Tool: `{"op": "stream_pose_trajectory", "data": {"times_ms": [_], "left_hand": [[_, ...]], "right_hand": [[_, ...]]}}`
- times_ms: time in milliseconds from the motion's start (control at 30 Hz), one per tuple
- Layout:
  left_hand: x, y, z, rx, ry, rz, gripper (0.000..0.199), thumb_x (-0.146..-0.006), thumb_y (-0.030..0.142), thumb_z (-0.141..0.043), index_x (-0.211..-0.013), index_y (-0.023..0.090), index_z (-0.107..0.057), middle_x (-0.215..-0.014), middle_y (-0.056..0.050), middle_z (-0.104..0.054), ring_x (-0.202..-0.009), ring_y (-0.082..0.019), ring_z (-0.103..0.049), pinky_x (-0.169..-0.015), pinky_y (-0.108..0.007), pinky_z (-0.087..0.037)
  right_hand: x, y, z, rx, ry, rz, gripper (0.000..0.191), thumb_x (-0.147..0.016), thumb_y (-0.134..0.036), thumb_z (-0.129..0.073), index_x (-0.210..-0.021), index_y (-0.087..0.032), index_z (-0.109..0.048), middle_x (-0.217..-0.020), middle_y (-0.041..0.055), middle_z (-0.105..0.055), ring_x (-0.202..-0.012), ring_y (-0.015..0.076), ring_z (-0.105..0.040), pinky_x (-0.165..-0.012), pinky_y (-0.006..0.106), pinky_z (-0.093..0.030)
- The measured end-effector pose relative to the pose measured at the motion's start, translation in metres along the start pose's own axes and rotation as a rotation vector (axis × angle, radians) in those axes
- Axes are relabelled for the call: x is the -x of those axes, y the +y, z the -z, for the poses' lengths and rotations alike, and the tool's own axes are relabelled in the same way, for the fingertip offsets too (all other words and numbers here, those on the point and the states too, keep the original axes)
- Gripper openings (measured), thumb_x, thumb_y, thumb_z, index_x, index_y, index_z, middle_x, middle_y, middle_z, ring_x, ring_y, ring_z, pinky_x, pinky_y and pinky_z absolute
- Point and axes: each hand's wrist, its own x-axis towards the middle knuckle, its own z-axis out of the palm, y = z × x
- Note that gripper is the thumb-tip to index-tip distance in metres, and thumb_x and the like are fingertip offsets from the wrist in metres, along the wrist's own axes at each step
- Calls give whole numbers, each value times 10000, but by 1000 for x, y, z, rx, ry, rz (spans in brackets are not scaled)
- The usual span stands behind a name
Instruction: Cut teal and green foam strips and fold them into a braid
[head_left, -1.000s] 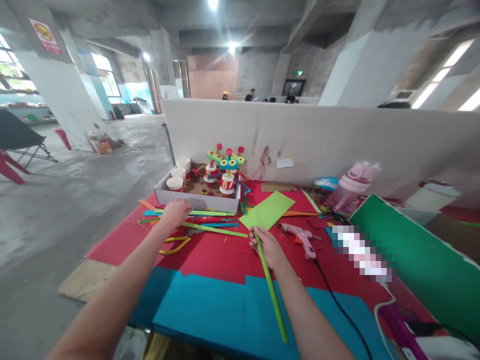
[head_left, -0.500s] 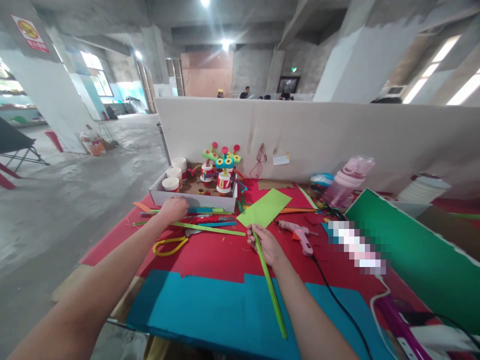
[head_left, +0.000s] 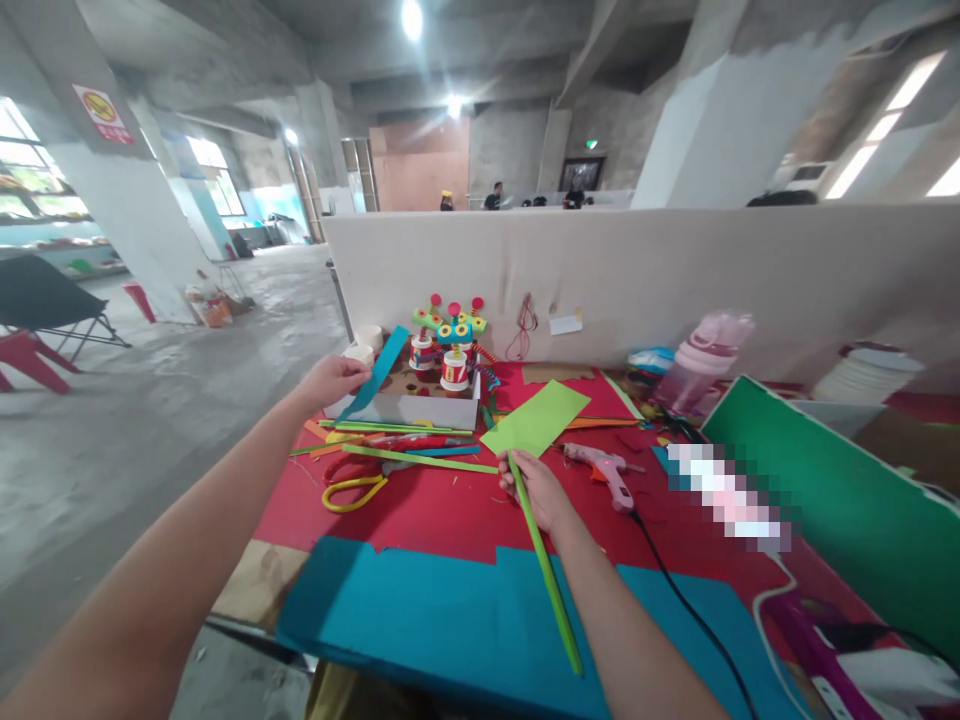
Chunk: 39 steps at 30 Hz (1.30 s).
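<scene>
The left hand is closed on a blue paper strip, fingertips pinching its edge; the strip slants up and away over the near left corner of a white tray box. White paper cups stand inside that box behind the strip, and beside them are cup figures with springy coiled arms, round red tops and ringed eyes.

The right hand is closed on a folded green strip, which runs from the fingers down toward the worktop's near edge. A lime paper sheet lies tilted just beyond the same fingers; it looks to be touching them, though the overlap is hard to read.

Between the hands, thin green strips lie across scissors with yellow handles, with orange strips near the box. A pink glue gun rests on its side to the right of the right hand, its black cord trailing toward the near edge.

The worktop is covered in red paper, with blue sheets along the near side. Farther right stand a pink bottle and a green panel, leaning at a slant.
</scene>
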Motion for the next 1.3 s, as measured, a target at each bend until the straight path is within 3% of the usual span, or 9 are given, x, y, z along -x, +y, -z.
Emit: {"op": "stream_pose_trajectory", "data": {"times_ms": [167, 367, 467, 600, 733, 833, 967, 1133, 1300], "left_hand": [[18, 40, 2, 378, -31, 101, 318, -692, 422, -679, -802, 123, -670, -670, -36, -654, -551, -113, -555, -554, -245, -446], [39, 64, -45, 511, -229, 143, 296, -684, 414, -710, -767, 136, -649, -599, 2, -591, -510, -97, -524, -494, -218, -412], [43, 69, -73, 521, -337, 136, 296, -707, 426, -690, -773, 141, -643, -582, 14, -566, -485, -83, -489, -466, -202, -375], [47, 77, -99, 486, -414, 123, 310, -719, 436, -668, -797, 137, -645, -602, 7, -571, -513, -90, -494, -476, -197, -362], [53, 89, -120, 382, -539, 54, 303, -717, 430, -660, -730, 128, -643, -613, 0, -582, -535, -87, -478, -512, -199, -371], [62, 94, -140, 392, -645, 51, 269, -704, 399, -677, -745, 135, -643, -596, 20, -564, -520, -73, -440, -505, -190, -341], [80, 88, -163, 514, -663, 71, 248, -681, 353, -704, -794, 147, -626, -635, 27, -579, -551, -77, -465, -536, -194, -353], [88, 64, -169, 385, -766, 54, 205, -661, 313, -699, -763, 140, -659, -672, -3, -638, -635, -125, -558, -624, -235, -419], [62, 61, -172, -147, -553, -337, 112, -710, 174, -576, -742, 177, -683, -719, -18, -666, -700, -157, -577, -658, -258, -410]], "right_hand": [[-1, 2, 0, 50, -32, 21, 179, -681, -303, -734, -763, -166, -654, -622, -22, -585, -462, 60, -488, -461, 180, -454], [-4, 5, 3, 221, -22, 187, 318, -634, -451, -745, -740, -174, -634, -585, -40, -567, -435, 70, -468, -462, 211, -430], [-3, -1, 5, 445, 103, 365, 320, -677, -503, -691, -727, -191, -636, -626, -2, -600, -541, 129, -542, -542, 257, -458], [12, -21, 0, 569, 417, 737, 381, -655, -443, -727, -961, -230, -652, -1073, 79, -629, -1008, 212, -542, -775, 287, -464], [37, -37, -23, 429, 98, 419, 415, -755, -534, -605, -1002, -202, -632, -880, 22, -646, -652, 117, -547, -545, 224, -419], [52, -40, -36, 325, -46, 320, 340, -694, -487, -701, -793, -175, -612, -604, -47, -576, -454, 61, -434, -431, 184, -327], [72, -44, -29, 243, 125, 409, 357, -660, -451, -743, -614, -165, -535, -501, -48, -558, -452, 71, -506, -486, 191, -434], [123, -49, 7, 376, 341, 505, 299, -712, -428, -713, -785, -158, -609, -655, 20, -676, -618, 160, -661, -645, 301, -562], [182, -34, 34, 939, 389, 664, 173, -845, -340, -591, -883, -177, -637, -817, 70, -684, -764, 193, -668, -698, 309, -548]]}}
